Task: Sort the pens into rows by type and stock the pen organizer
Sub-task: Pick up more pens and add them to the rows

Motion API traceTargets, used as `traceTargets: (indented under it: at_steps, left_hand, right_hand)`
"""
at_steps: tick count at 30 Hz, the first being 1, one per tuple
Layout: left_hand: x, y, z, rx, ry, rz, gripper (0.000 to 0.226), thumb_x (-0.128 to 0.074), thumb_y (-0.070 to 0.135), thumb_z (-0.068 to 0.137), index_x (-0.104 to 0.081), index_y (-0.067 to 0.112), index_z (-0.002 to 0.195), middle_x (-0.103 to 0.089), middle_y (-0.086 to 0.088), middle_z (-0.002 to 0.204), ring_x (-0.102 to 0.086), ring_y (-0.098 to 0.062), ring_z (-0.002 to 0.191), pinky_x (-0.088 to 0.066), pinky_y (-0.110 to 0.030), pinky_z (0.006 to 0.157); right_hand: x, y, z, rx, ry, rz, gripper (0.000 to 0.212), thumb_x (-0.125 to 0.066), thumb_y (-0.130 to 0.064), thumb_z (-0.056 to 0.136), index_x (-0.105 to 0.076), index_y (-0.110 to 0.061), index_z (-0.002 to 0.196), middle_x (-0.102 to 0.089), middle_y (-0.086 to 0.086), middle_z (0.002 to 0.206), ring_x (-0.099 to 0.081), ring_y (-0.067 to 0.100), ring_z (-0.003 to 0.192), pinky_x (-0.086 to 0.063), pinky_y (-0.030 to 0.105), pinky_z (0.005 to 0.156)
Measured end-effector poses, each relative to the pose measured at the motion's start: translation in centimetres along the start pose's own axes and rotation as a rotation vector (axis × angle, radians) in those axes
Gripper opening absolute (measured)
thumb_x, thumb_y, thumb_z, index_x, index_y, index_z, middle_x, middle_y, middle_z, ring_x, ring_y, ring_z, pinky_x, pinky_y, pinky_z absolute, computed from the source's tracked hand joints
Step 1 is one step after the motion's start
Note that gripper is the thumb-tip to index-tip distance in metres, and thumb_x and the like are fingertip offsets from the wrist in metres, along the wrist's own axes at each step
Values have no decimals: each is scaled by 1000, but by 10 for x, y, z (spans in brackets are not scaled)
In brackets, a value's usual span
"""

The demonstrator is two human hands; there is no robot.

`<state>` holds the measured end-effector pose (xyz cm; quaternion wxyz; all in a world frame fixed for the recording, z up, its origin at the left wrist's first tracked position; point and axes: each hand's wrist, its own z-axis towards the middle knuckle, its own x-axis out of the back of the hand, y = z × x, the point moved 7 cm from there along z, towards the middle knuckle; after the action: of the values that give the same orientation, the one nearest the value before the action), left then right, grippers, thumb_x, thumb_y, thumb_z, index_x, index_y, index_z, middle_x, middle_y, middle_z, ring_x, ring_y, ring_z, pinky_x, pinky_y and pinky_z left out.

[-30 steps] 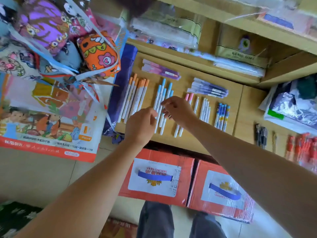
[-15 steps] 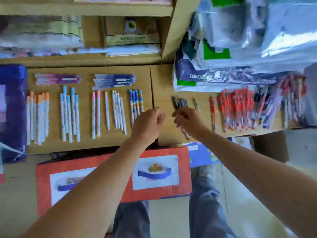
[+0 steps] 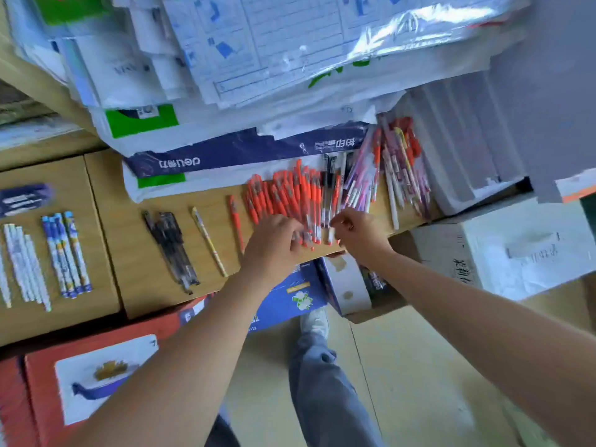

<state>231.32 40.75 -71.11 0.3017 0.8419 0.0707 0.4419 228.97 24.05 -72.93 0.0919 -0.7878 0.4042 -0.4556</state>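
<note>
My left hand [image 3: 274, 243] lies knuckles up over the near ends of the orange pens [image 3: 283, 195], its fingers bent down onto them; the blur keeps me from telling whether they grip any pen or only press on the heap. My right hand [image 3: 358, 233] is just beside it, at the heap's right edge, with its fingers curled in and thumb and forefinger reaching toward the pen tips there; I cannot tell whether a pen is actually pinched. The orange pens are heaped loosely on the wooden desk [image 3: 129, 253], fanned out and overlapping, with a few dark pens mixed in near their right side. Touching that side is a slanted bunch of purple pens [image 3: 361, 182], and beyond it a scattered pile of pink and white pens [image 3: 403, 169]. To the left of the heap, each apart from the next, lie a single orange pen [image 3: 236, 224], a yellow pen [image 3: 209, 240] and a bundle of black pens [image 3: 171, 243]. Farther left are a row of blue patterned pens [image 3: 66, 253] and a row of white pens [image 3: 25, 262]. Wrapped paper packs [image 3: 225, 153] are stacked behind the pens.
</note>
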Motion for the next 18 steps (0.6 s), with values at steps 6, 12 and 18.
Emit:
traceTargets:
  at_steps: [6,12,18]
  left_hand:
    - [-27,23,27,16,-111,160,41,-51,16,93,-51,21,134,-42,-2,143,-35,-25,132,-27,-36,110]
    - [-30,35,52,36,-30,168,38,-53,13,91,-54,18,129,-51,-4,124,-46,-24,116,-40,-37,99]
    - [-28,48,81,26,25,87,29,-50,14,94,-57,17,123,-57,-2,115,-51,-20,110,-45,-36,94]
  right_hand:
    - [39,48,25,-120,98,-55,17,-50,-27,94,-61,-16,100,-69,7,78,-65,25,70,-55,35,64]
    - [36,55,54,-202,115,-83,30,-57,-42,91,-62,-13,90,-65,6,75,-63,22,67,-44,25,50]
    - [38,59,66,-253,107,-52,35,-65,-41,86,-62,-9,72,-58,3,63,-54,18,55,-33,20,43]
